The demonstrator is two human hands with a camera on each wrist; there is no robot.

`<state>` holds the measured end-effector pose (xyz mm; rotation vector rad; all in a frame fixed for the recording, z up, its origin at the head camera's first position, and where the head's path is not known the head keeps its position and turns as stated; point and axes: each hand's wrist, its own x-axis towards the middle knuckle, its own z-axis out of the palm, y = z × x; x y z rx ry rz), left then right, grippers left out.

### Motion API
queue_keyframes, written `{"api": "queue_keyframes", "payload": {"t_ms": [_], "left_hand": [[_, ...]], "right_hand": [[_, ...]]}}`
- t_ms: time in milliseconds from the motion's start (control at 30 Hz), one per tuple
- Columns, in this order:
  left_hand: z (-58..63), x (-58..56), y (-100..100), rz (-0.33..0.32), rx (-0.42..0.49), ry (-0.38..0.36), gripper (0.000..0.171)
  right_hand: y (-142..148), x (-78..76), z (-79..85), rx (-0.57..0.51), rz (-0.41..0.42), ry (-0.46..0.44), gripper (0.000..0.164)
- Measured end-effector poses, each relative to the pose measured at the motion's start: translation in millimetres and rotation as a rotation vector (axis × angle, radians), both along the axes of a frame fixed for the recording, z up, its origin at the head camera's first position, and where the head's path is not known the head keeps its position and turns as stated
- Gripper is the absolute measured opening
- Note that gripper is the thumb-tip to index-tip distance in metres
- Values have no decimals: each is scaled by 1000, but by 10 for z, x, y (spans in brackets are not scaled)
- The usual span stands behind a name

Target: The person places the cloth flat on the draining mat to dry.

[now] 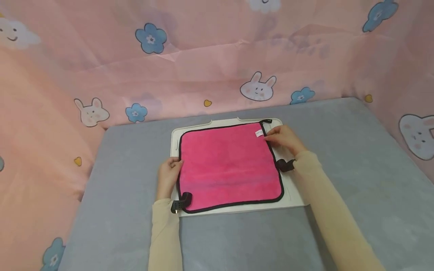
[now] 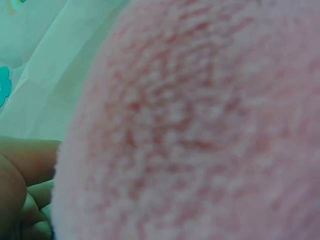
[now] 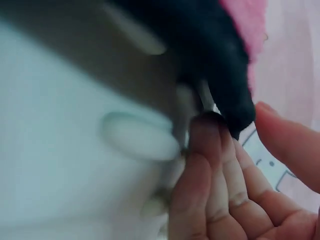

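A bright pink towel (image 1: 227, 162) with black edging is spread over a white board (image 1: 294, 190) with a raised rim. At its upper right are a small white label (image 1: 259, 133) and a black loop (image 1: 267, 121). My left hand (image 1: 168, 175) pinches the towel's left edge about midway; in the left wrist view the fuzzy pile (image 2: 190, 130) hides most of the scene. Close to the upper right corner, my right hand (image 1: 285, 138) pinches the right edge. The right wrist view shows the thumb (image 3: 287, 145) on one side of the black edging (image 3: 220, 60) and fingers on the other.
Grey cloth covers the table (image 1: 135, 150) under the board. A pink printed curtain (image 1: 203, 56) with bunnies and blue flowers hangs behind and at both sides. A black wrist camera (image 1: 182, 202) overlaps the towel's lower left; another black camera (image 1: 285, 165) sits at its right edge.
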<state>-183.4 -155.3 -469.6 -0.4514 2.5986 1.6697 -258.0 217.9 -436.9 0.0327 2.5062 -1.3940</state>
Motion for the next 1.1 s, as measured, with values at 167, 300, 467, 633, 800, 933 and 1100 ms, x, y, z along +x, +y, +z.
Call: {"api": "queue_keyframes", "payload": {"t_ms": [167, 300, 467, 633, 800, 933, 1100], "left_hand": [[-23, 16, 9, -1, 7, 16, 27], [-21, 20, 22, -3, 18, 4, 26], [-10, 24, 19, 2, 15, 7, 25], [-9, 12, -4, 10, 7, 12, 24], [-12, 4, -2, 3, 11, 20, 25], [-9, 8, -1, -1, 13, 20, 26], [-14, 11, -3, 0, 13, 16, 26]], "right_hand": [[-70, -139, -11, -34, -87, -9, 37], [-109, -222, -34, -55, -157, -17, 41], [-176, -304, -40, -82, -186, 11, 41], [-235, -370, -45, -58, -177, 60, 40], [-247, -400, -49, 47, -145, 77, 38], [-251, -415, -54, 183, -88, 116, 35], [-241, -427, -77, 248, -71, 143, 32]]}}
